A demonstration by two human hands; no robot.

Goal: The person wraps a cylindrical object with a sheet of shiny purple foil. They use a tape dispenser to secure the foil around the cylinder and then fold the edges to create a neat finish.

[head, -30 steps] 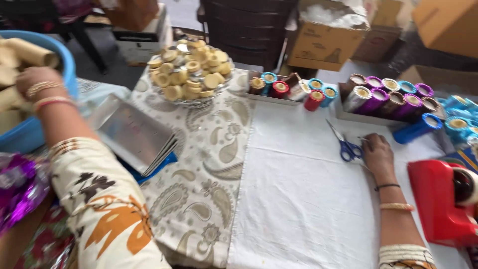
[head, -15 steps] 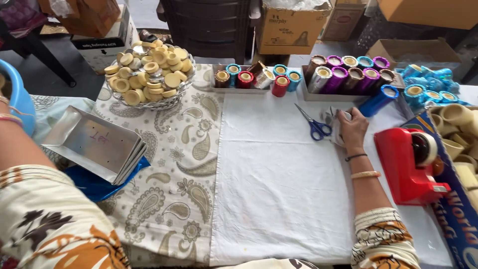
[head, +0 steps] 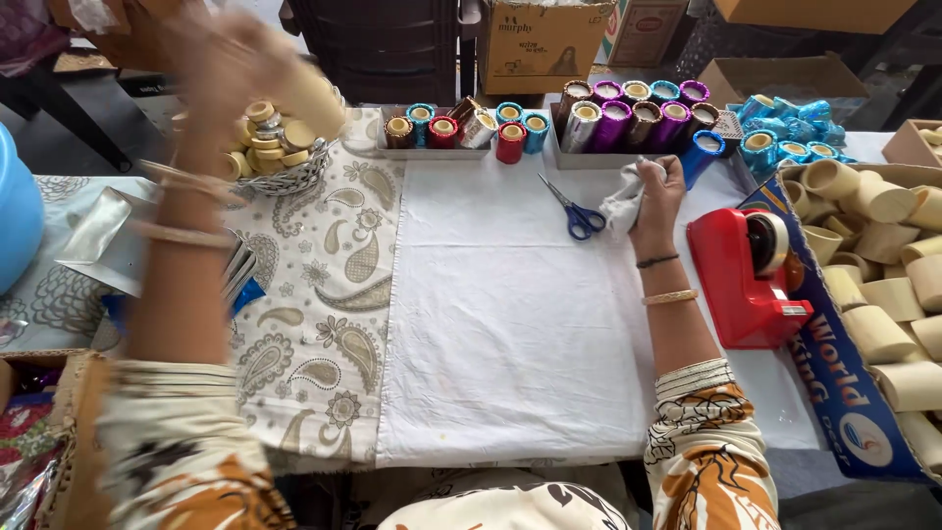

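The right hand [head: 655, 201] is closed around a crumpled silvery sheet [head: 622, 204], which it presses against the white cloth [head: 510, 314] on the tabletop, just right of the blue-handled scissors [head: 574, 210] and in front of a tray of foil-wrapped tubes [head: 628, 116] in purple, silver and brown. The left hand [head: 231, 69] is raised above the wire basket of tan discs [head: 270, 147] and is heavily blurred; a pale cardboard tube [head: 314, 98] shows at its fingers, apparently gripped, though the blur leaves the hold unclear. Just right of the right forearm sits a red tape dispenser [head: 741, 280], and beyond it an open box of plain cardboard tubes [head: 883, 265]. A stack of shiny metal trays [head: 113, 245] lies on the paisley cloth [head: 324, 324] beneath the left forearm, near a blue tub [head: 15, 226].
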